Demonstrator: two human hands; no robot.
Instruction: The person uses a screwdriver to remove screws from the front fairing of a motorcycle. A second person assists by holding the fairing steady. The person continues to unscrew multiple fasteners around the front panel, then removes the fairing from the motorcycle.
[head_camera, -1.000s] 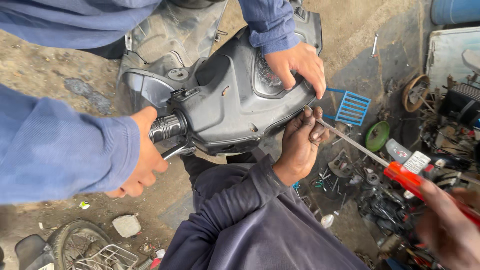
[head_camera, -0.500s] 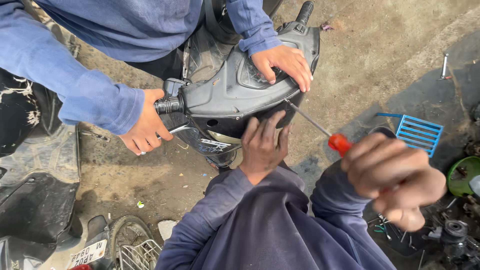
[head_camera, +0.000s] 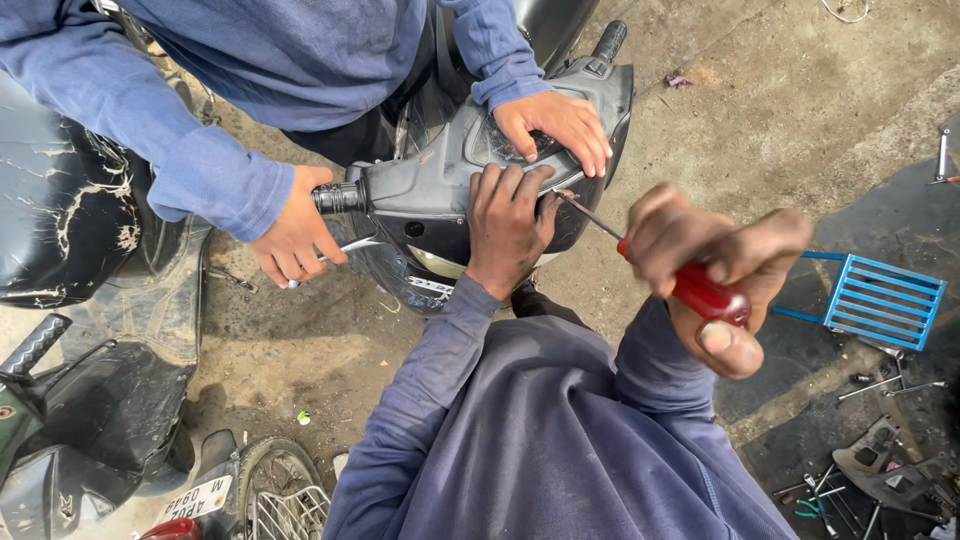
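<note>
The fingers of the right hand (head_camera: 715, 275) are wrapped tight around the red handle of a screwdriver (head_camera: 700, 292), thumb tucked under. Its thin metal shaft runs up and left to the dark grey handlebar cover (head_camera: 440, 185) of a scooter, far from the camera, and the tip sits at the cover's near right edge. The left hand (head_camera: 508, 225) lies flat on that cover, fingers spread a little and curled over the top edge — pressing on it, not gripping a tool.

Another person in a blue shirt stands on the far side. One of that person's hands (head_camera: 295, 235) holds the left grip and brake lever, the other hand (head_camera: 555, 125) rests on top of the cover.

To do this well, I think the tip should sit snug in its spot, the shaft should stay straight — not slanted — and the left hand should keep the cover from wobbling. A slip could poke the fingers nearby.
</note>
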